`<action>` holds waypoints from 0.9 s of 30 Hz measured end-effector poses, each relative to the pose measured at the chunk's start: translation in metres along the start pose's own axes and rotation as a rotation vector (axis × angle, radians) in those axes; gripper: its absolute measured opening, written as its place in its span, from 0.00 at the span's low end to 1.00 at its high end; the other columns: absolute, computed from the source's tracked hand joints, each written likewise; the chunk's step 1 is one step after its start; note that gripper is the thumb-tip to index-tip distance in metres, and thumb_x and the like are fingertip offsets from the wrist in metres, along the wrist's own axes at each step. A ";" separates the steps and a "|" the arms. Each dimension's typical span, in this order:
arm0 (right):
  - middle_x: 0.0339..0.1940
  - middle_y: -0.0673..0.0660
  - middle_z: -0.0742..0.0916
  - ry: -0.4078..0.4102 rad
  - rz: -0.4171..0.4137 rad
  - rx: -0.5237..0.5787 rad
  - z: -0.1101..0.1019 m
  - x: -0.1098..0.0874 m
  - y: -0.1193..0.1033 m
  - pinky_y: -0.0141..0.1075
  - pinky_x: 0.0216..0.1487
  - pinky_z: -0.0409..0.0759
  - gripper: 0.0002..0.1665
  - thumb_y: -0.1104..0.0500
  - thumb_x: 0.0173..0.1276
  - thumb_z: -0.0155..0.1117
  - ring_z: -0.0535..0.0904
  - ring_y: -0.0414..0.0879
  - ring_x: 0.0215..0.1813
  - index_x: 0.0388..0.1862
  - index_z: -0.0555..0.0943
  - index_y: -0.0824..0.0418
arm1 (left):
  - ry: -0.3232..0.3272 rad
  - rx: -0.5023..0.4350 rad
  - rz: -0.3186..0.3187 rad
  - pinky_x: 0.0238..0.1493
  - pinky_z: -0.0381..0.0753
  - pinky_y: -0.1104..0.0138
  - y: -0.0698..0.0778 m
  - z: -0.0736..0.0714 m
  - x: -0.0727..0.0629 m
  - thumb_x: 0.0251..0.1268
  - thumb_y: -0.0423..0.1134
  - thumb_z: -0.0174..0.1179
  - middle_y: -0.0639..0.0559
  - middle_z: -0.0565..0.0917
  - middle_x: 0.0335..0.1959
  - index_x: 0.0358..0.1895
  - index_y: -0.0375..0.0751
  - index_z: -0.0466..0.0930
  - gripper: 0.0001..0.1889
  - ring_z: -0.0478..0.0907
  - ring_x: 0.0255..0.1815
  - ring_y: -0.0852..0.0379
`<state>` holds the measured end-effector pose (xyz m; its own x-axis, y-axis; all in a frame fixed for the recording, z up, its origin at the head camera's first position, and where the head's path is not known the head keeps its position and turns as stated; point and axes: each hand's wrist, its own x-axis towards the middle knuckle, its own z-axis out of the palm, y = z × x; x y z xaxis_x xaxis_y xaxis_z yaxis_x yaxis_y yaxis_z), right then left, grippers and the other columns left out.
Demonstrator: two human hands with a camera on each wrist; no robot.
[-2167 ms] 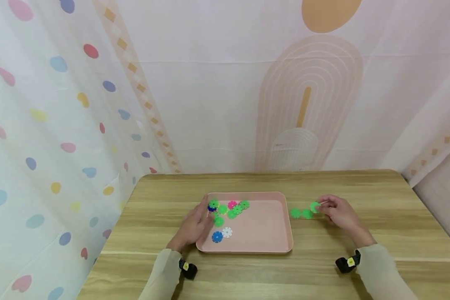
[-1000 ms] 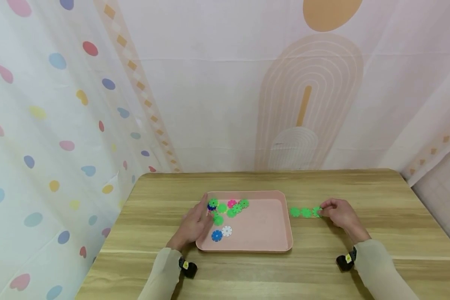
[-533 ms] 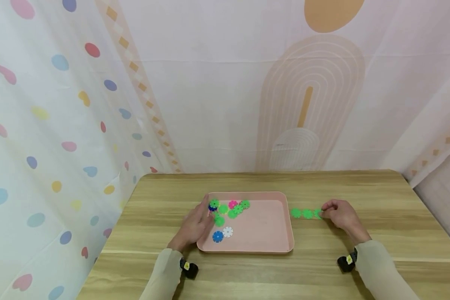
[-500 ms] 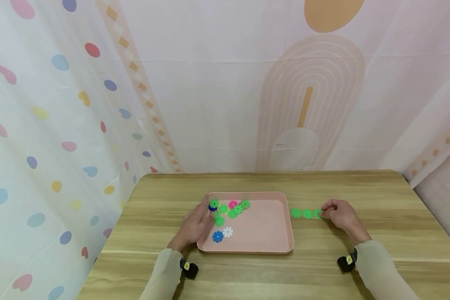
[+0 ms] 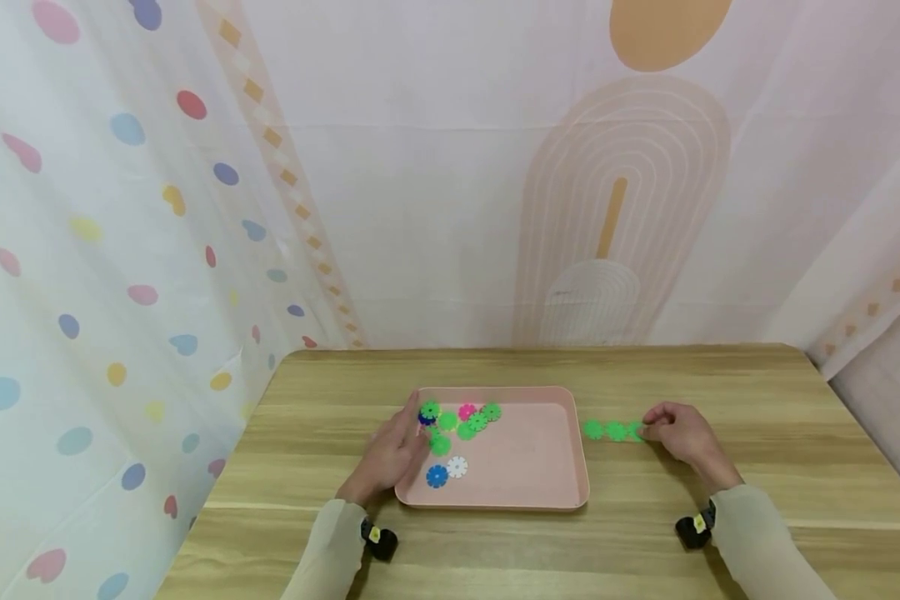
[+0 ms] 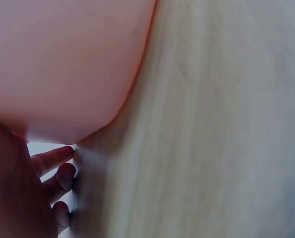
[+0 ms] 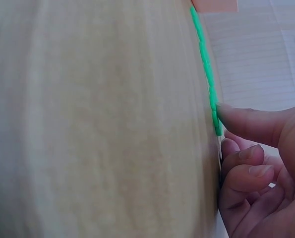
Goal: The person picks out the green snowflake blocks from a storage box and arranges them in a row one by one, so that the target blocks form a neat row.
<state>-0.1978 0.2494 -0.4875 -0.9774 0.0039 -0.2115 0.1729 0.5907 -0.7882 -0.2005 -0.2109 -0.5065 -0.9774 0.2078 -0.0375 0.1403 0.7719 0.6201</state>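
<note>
Green discs (image 5: pixel 617 431) likely need light pressure; my right hand (image 5: pixel 682 432) pinches one, left hand (image 5: pixel 391 448) spread against the tray (image 5: pixel 528 458).

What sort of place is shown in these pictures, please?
Probably an indoor play or craft corner: a rectangular wood-grain table, pale patterned fabric curtains behind it, and a shallow pink rectangular tray holding colourful, notched round discs.
</note>
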 end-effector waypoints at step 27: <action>0.34 0.54 0.80 -0.128 -0.175 0.179 0.033 0.005 -0.066 0.33 0.28 0.72 0.17 0.57 0.70 0.65 0.70 0.42 0.27 0.51 0.79 0.68 | 0.011 -0.022 0.008 0.74 0.42 0.35 -0.001 0.001 0.001 0.78 0.50 0.46 0.45 0.52 0.81 0.81 0.48 0.40 0.37 0.49 0.79 0.36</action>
<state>-0.2104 0.1832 -0.4557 -0.9728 -0.1949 -0.1254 0.0324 0.4216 -0.9062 -0.2018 -0.2105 -0.5079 -0.9780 0.2071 -0.0245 0.1443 0.7568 0.6376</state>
